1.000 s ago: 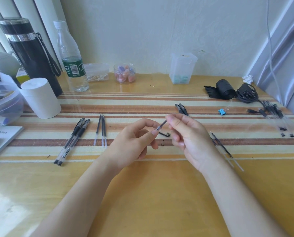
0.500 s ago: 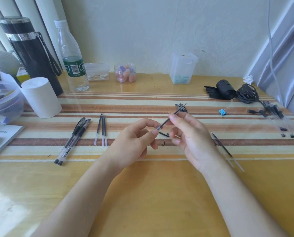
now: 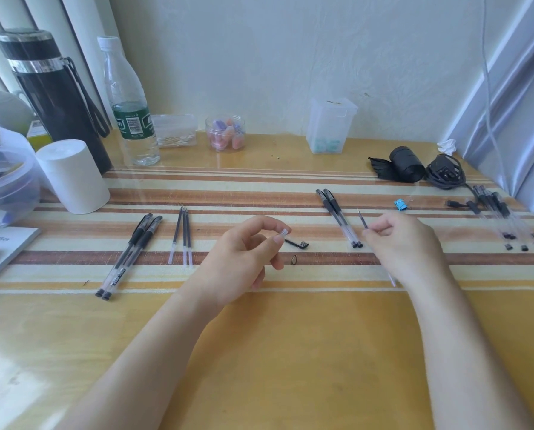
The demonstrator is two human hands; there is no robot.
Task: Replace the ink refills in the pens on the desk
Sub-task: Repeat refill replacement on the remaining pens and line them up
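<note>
My left hand (image 3: 244,256) pinches the open end of a clear pen barrel (image 3: 283,232) between thumb and forefinger; the rest of the barrel is hidden in the hand. My right hand (image 3: 407,243) pinches a thin ink refill (image 3: 363,221), tip pointing up and away, tail showing below the hand. A black pen cap (image 3: 297,243) and a small cone tip (image 3: 294,259) lie between the hands. Two pens (image 3: 340,219) lie beside the right hand. Two more pens (image 3: 129,256) and three refills (image 3: 182,237) lie to the left.
Several pens (image 3: 504,220) and a blue clip (image 3: 400,204) lie far right, with a black roll (image 3: 405,164) and a charger cable (image 3: 445,173) behind. A thermos (image 3: 51,94), a water bottle (image 3: 130,113), a white cylinder (image 3: 71,176) and a plastic bowl (image 3: 8,187) stand at the left.
My right hand has drawn the refill out of the barrel and moved right with it. The left hand stays in place, holding the barrel.
</note>
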